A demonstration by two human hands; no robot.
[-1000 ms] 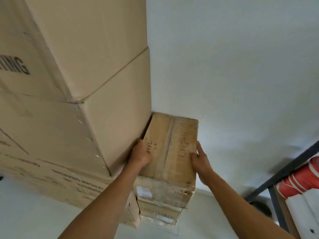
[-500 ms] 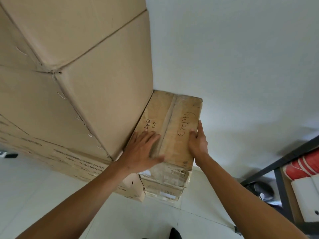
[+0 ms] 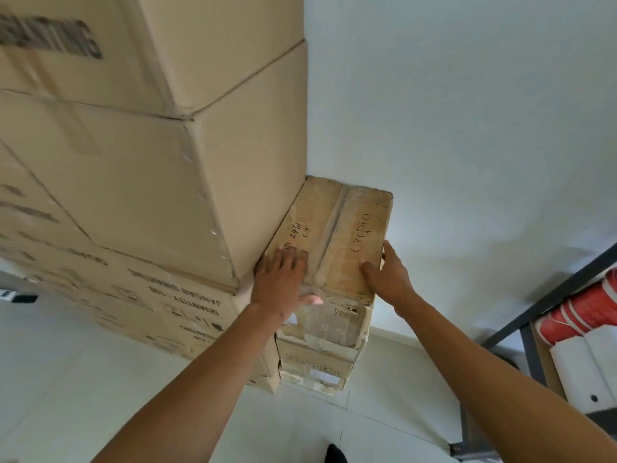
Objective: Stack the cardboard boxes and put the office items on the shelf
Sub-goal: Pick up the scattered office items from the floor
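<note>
A small worn cardboard box (image 3: 337, 228), taped along its middle and marked with handwriting, sits on top of a short stack of similar small boxes (image 3: 317, 359) against the white wall. My left hand (image 3: 282, 279) lies flat on the near left part of its top, thumb over the front edge. At the box's right edge my right hand (image 3: 387, 275) rests, thumb on top and fingers along the side. Large cardboard boxes (image 3: 150, 155) tower in a stack directly to the left, touching the small box.
A dark metal shelf frame (image 3: 534, 315) stands at the right, holding white binders (image 3: 587, 365) and a red roll (image 3: 587, 309). Pale tiled floor (image 3: 83, 379) lies below. A small dark object (image 3: 20, 297) lies on the floor at far left.
My left hand slid from the box's left side onto its top and stays flat there. The right hand stays at the right edge. The camera view shifted.
</note>
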